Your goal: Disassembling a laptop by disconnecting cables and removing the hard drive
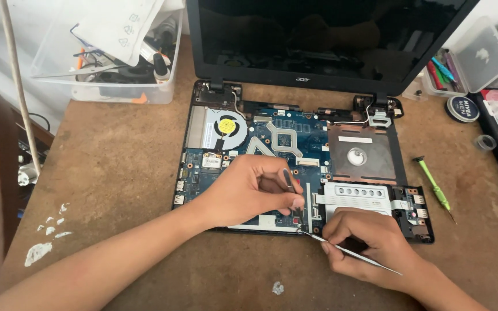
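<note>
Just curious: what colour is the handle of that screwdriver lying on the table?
Bright green screwdriver, clearest in the head view.

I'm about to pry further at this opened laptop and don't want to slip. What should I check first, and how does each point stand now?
1. Left hand steady on the board: ok, it rests there holding a dark tool.
2. Right hand grips the thin metal probe: ok.
3. Probe tip at the laptop's front edge: ok.
4. Tip seated on the right part: cannot tell, too small.
5. Power cut: cannot tell.
6. Green screwdriver out of the way: ok, on the table.
</note>
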